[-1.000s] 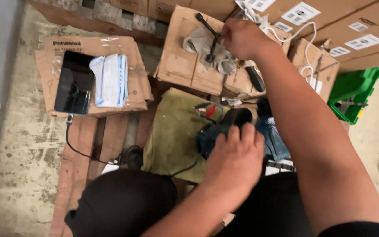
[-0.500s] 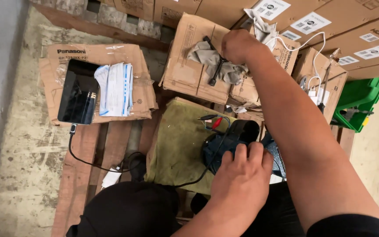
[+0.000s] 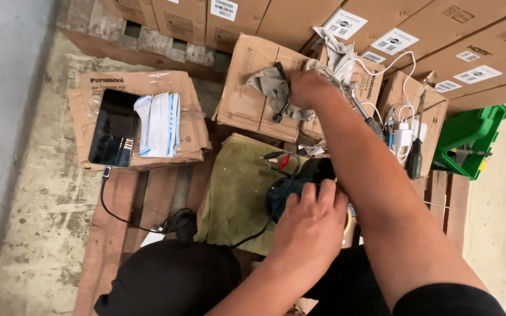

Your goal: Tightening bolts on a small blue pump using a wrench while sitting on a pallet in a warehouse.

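My left hand (image 3: 311, 219) presses down on a dark blue power tool (image 3: 282, 193), fingers curled over its body. The tool lies on an olive cloth (image 3: 235, 187) spread over a wooden pallet. Its black cord (image 3: 253, 237) runs off toward my knee. My right hand (image 3: 306, 88) reaches far forward to a flattened cardboard box (image 3: 244, 88). There it is closed on a thin black wrench-like tool (image 3: 280, 88) that lies against a grey rag (image 3: 265, 82). Small red and black clip leads (image 3: 279, 158) sit just beyond the power tool.
A black phone (image 3: 114, 127) with a plugged cable and white paper packets (image 3: 160, 124) lie on a cardboard box at left. Screwdrivers (image 3: 415, 155), a white charger (image 3: 402, 134) and cords rest on boxes at right, beside a green crate (image 3: 469, 140). Stacked cartons line the back.
My right hand has come down from higher on the box to the grey rag with the black tool. My left hand stays on the power tool. The view has shifted slightly.
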